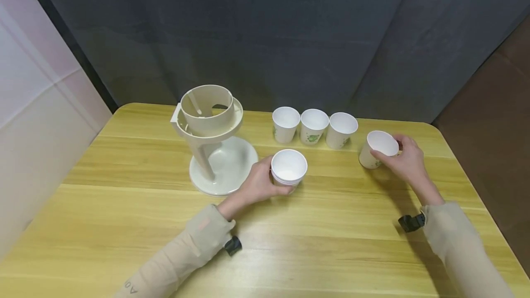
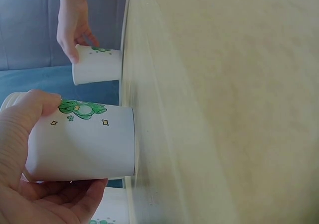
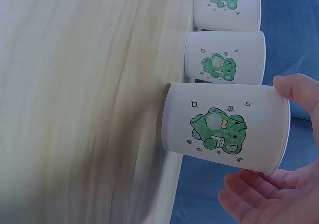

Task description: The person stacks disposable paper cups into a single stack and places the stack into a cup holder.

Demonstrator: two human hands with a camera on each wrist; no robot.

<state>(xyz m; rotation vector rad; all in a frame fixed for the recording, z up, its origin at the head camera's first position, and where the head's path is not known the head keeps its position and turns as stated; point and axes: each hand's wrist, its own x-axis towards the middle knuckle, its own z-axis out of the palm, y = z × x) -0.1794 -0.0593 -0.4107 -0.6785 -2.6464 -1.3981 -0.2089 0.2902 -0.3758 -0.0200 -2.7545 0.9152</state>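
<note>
My left hand (image 1: pixel 261 180) grips a small stack of nested white paper cups (image 1: pixel 288 165) near the table's middle. In the left wrist view, the thumb lies along the upper side of the stack (image 2: pixel 84 144), by a green printed picture. My right hand (image 1: pixel 407 157) holds a single paper cup (image 1: pixel 367 154) near its rim, thumb on one side and fingers on the other. A green bear shows on this cup (image 3: pixel 227 127) in the right wrist view. Whether its base touches the table I cannot tell.
Three paper cups stand upright in a row at the back: a left one (image 1: pixel 285 125), a middle one (image 1: pixel 313 128) and a right one (image 1: pixel 341 131). Left of them rises a cream plastic stand (image 1: pixel 209 125) with a round base (image 1: pixel 238 169). A dark curtain (image 1: pixel 256 36) hangs behind the wooden table (image 1: pixel 323 252).
</note>
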